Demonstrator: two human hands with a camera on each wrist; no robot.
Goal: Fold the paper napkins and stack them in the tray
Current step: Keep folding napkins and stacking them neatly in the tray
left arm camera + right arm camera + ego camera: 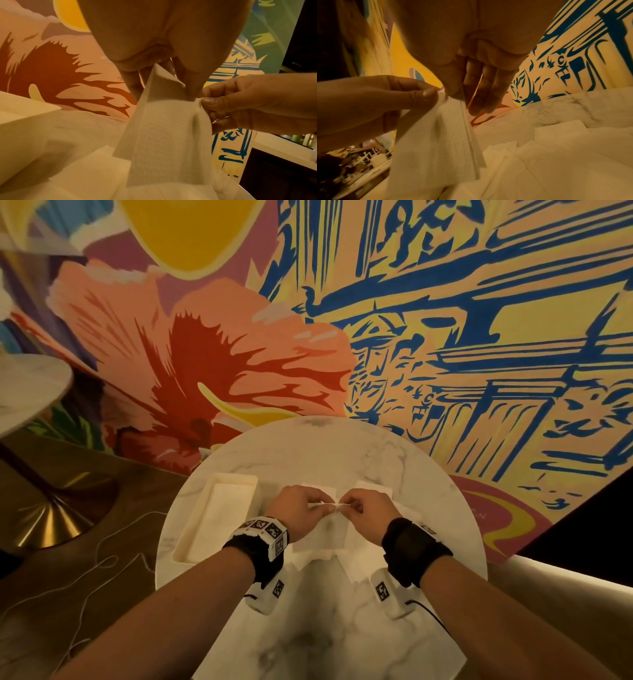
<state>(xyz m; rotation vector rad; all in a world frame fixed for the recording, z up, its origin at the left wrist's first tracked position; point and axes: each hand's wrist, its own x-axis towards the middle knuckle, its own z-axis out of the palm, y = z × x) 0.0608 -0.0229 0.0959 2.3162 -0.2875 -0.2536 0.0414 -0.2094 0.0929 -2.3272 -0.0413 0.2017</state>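
A white paper napkin [322, 530] hangs in the air over the middle of the round marble table [308, 450]. My left hand [323, 506] pinches its top edge on the left and my right hand [342, 505] pinches the same edge beside it, fingertips nearly touching. In the left wrist view the napkin [163, 128] drops from my left hand [164, 81] with a lengthwise fold line, and the right hand [205, 102] pinches its corner. The right wrist view shows the napkin [440, 142] between my right hand [462, 97] and left hand [433, 93]. A cream rectangular tray [191, 529] lies to the left with nothing seen in it.
Several loose napkins [373, 487] lie flat on the table under and beyond my hands, and more napkins [556, 155] spread to the right. A painted mural wall [445, 337] stands close behind the table. A second table with a brass base [58, 508] is at left.
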